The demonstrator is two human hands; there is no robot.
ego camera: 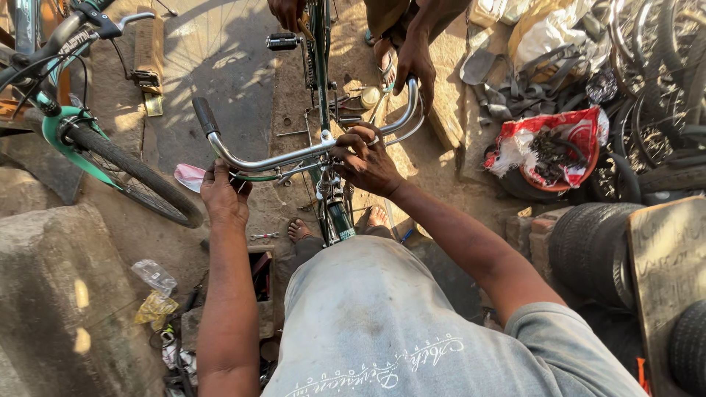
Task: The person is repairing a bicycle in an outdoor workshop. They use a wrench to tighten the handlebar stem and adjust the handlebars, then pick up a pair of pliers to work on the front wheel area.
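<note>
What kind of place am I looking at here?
Probably an outdoor roadside bicycle repair spot: a bicycle's handlebar is gripped by the left hand and right hand, with stacked tyres and loose wheels on bare ground.

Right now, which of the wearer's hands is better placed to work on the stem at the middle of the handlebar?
Probably the right hand: its fingers are already at the stem clamp. The left hand grips the chrome handlebar further out, seemingly steadying it.
</note>
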